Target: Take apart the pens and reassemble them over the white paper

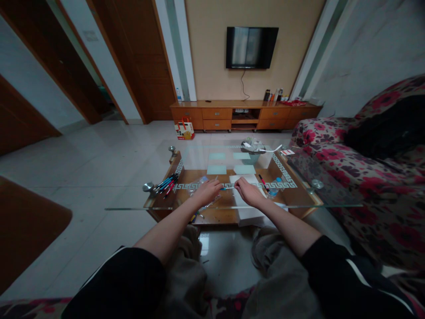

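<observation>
Above the glass table point(199, 150), my left hand point(208, 192) and my right hand point(247, 192) are close together with fingers pinched. A slim white-and-blue pen piece point(228, 188) spans the gap between them. My left fingers close on its blue end and my right fingertips on its white end; its exact kind is too small to tell. Crumpled clear plastic packaging point(195, 188) lies beside and under my left hand. To the left is a pile of pens point(166, 184) in blue, black and red. A red-and-black pen point(264, 182) lies right of my right hand.
A clear bottle with a blue cap point(274, 191) is at the table's right. White paper point(250, 212) shows below the glass. Beyond the table stand a waste basket point(251, 157), a carrier bag point(184, 130) and a TV cabinet point(215, 114). A floral sofa point(332, 155) is at right.
</observation>
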### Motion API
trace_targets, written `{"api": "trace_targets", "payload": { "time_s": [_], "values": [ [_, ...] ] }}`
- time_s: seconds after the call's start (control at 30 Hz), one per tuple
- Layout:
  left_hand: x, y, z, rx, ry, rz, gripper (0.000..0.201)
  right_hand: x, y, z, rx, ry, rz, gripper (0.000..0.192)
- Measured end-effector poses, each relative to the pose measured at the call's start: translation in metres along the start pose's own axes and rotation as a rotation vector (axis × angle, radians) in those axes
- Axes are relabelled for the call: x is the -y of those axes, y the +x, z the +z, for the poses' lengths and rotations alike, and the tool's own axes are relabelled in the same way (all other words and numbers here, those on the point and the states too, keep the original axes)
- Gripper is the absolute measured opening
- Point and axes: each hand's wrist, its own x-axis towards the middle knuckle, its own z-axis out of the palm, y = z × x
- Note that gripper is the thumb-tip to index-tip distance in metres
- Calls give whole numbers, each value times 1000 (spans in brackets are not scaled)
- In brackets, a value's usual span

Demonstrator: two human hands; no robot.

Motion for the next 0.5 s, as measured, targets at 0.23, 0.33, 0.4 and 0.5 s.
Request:
{"api": "trace_targets", "payload": {
  "time_s": [0.23, 0.33, 0.4, 0.5],
  "values": [
    [1, 0, -1, -49, -34, 42, 20, 7, -1, -2, 22, 7, -5, 25],
    [1, 0, -2, -72, -41, 35, 18, 7, -2, -2, 18, 8, -4, 24],
    [0, 1, -1, -82, -55, 45, 18, 7, -2, -1, 20, 10, -8, 24],
    [-3, 2, -1, -88, -83, 67, 16, 7, -2, 0, 20, 20, -12, 24]
  ]
}}
